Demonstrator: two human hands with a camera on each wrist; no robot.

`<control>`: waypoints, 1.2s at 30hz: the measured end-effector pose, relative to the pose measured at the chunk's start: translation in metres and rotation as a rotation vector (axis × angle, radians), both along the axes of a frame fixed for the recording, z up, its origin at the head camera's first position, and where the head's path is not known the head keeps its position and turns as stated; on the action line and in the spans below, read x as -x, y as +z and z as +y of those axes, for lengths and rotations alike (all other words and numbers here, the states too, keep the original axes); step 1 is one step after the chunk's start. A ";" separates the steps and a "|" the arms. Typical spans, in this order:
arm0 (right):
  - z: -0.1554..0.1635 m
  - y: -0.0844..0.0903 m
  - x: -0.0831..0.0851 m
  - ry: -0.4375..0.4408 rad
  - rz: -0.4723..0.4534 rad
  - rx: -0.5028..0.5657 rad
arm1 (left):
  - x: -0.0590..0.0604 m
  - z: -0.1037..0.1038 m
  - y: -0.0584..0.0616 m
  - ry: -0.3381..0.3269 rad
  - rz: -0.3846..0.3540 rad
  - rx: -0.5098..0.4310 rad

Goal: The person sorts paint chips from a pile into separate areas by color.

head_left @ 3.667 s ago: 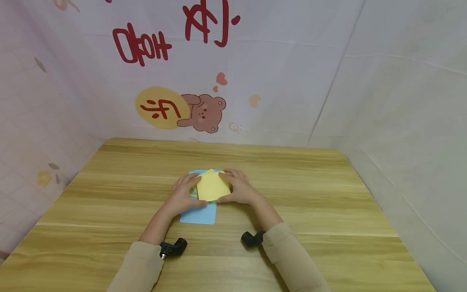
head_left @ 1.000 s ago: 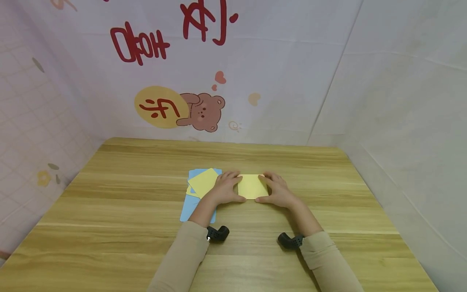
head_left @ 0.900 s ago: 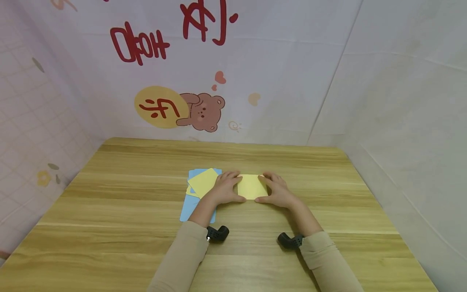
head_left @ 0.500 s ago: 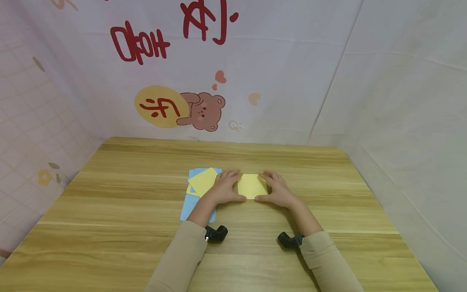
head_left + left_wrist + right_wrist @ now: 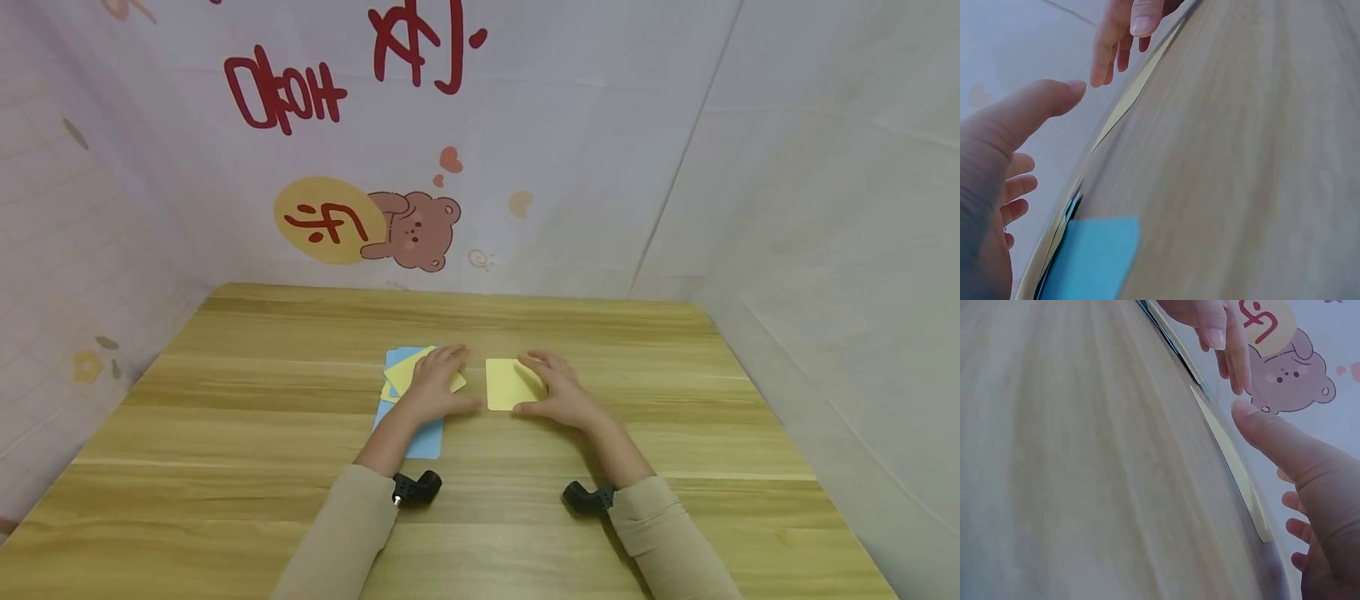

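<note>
Lies flat on the wooden table (image 5: 675,433), just below and right of the head view's centre: a yellow card (image 5: 504,385). Over its right side, the right hand (image 5: 558,396), fingers loosely spread, gripping nothing; cannot tell about contact. Left of centre, above overlapping yellow cards (image 5: 402,372) and blue cards (image 5: 428,442), the left hand (image 5: 433,390), similarly spread, holding nothing. Upper middle, a printed bear (image 5: 423,237).

Head view: light soft, moderately bright; I cannot place its source. Pale sheen on the table (image 5: 495,533), near side. Soft shadow by the right hand (image 5: 558,396) over part of the yellow card (image 5: 502,386). Backdrop (image 5: 570,150): mauve tinge, upper left. Left wrist view: dimmer, bluish; wood grain smeared. Right wrist view: likewise cool on my feed; grain blurred, bear print (image 5: 1288,375) legible.
</note>
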State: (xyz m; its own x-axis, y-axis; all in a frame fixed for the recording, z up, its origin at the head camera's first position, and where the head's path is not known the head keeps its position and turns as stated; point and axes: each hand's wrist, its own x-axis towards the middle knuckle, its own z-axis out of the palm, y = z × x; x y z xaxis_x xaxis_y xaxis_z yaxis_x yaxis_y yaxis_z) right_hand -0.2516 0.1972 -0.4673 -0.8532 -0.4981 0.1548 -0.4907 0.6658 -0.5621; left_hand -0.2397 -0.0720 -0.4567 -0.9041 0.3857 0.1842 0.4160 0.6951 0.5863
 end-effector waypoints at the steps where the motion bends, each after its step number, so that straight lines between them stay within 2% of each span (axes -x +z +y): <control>1: -0.001 0.000 0.000 0.006 0.002 0.004 | -0.001 -0.002 0.000 0.010 0.004 0.002; 13: -0.029 0.004 0.001 0.049 -0.039 0.034 | -0.013 -0.027 -0.001 0.121 0.019 -0.027; 21: -0.054 0.005 0.005 0.088 -0.084 0.060 | -0.024 -0.039 0.001 0.177 -0.001 -0.042; 33: -0.086 0.001 0.018 0.147 -0.053 -0.020 | -0.038 -0.061 -0.005 0.239 0.005 -0.016; 36: -0.093 0.002 0.020 0.152 -0.070 -0.036 | -0.039 -0.064 -0.007 0.248 0.003 0.001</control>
